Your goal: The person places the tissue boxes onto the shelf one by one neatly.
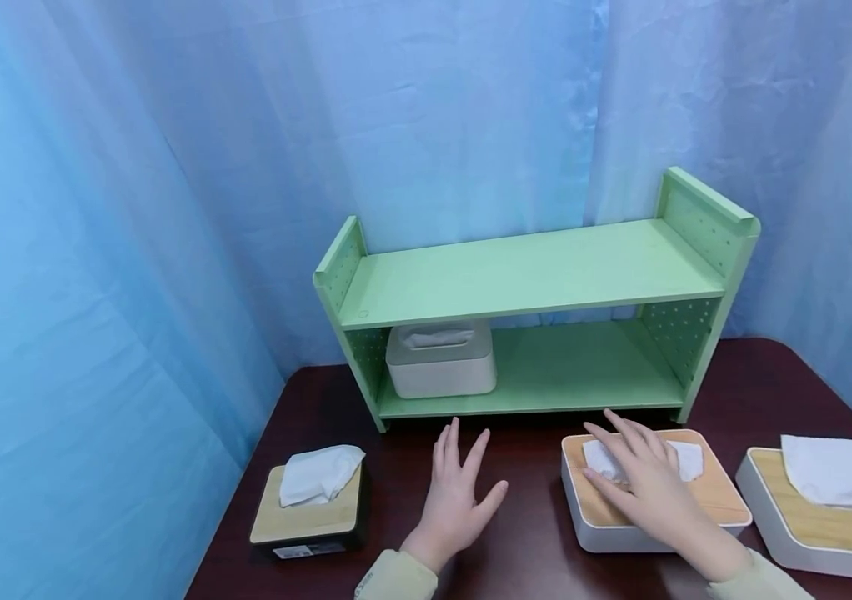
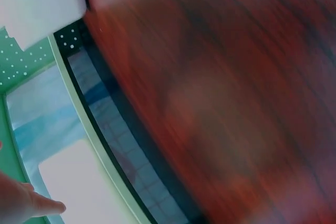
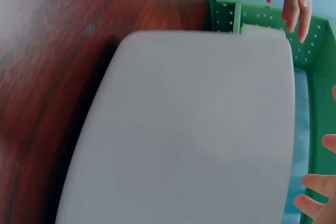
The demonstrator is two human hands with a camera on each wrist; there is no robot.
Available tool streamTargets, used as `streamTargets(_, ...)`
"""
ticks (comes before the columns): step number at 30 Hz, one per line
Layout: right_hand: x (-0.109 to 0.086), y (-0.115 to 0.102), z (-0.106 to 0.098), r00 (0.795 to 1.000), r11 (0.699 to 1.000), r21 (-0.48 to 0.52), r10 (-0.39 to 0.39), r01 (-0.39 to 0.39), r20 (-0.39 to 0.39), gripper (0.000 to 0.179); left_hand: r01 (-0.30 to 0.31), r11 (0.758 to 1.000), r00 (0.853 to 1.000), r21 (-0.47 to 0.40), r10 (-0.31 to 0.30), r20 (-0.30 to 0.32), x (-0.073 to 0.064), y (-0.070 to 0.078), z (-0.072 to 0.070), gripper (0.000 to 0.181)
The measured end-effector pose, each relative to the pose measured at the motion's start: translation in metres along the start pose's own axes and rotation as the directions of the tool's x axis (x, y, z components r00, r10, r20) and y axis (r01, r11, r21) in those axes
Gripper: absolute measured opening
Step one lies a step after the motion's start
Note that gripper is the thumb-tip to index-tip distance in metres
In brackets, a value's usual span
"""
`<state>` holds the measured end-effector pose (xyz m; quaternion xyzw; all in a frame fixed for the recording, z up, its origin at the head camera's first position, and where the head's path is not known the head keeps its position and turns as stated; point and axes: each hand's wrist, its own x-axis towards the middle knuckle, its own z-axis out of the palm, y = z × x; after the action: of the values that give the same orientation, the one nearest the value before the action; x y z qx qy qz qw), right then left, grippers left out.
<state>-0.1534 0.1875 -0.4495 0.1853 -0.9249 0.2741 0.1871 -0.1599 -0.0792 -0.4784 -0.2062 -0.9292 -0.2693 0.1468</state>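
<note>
Holding the bare left hand [image 1: 454,498] over the glossy dark reddish-brown wooden table [image 1: 531,475], with fingers apart and clamped on nothing, perhaps poised to mirror the other. Holding the bare right hand [image 1: 642,487] across the low white rectangular box with the peach wooden lid [image 1: 714,498], also with fingers apart and pinching nothing, probably fanned to span the lid; cannot tell from either wrist view whether touching it or only hovering. Find this box, then, directly beneath the right hand, laid flat on its base, presumably to leave the crumpled white paper tissue [image 1: 690,460] free on top. Just outside the right hand, past that box, see a white box with a yellowish wooden lid [image 1: 809,525], likewise set lid-up and cut off by the head view's edge. Well outside the left hand, see a squarish black box with a pale wooden lid [image 1: 309,523], flat for the same likely reason. Beyond both hands' fingertips, note the two-tier light-green shelf [image 1: 523,271], with raised perforated ends likely meant to stop sliding. On its lower tier, ahead of the left hand, note a white rounded box with a greyish top [image 1: 443,377], near the end panel, perhaps to spare width alongside. Farthest, behind everything, see blue fabric curtain [image 1: 471,108].
</note>
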Motion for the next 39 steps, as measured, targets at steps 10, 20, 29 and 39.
streamTargets(10, -0.015, 0.037, -0.029, 0.99, 0.999, -0.034, -0.006, 0.002, -0.143, 0.056, 0.054, 0.987, 0.996, -0.152, -0.042, 0.083, 0.0, 0.026, 0.018, 0.068)
streamTargets(20, -0.042, 0.072, -0.037, 0.984, 0.986, 0.101, 0.143, -0.133, -0.103, 0.059, 0.073, 0.973, 0.981, -0.217, -0.031, 0.192, 0.005, 0.052, 0.039, 0.072)
streamTargets(29, -0.062, 0.089, -0.037, 0.975, 0.957, 0.188, 0.215, -0.222, 0.056, 0.087, 0.107, 0.969, 0.946, -0.222, -0.03, 0.323, 0.01, 0.076, 0.056, 0.077)
streamTargets(39, -0.071, 0.102, -0.019, 0.956, 0.92, 0.281, 0.226, -0.273, 0.187, 0.097, 0.127, 0.956, 0.938, -0.266, -0.029, 0.345, 0.014, 0.082, 0.077, 0.081)
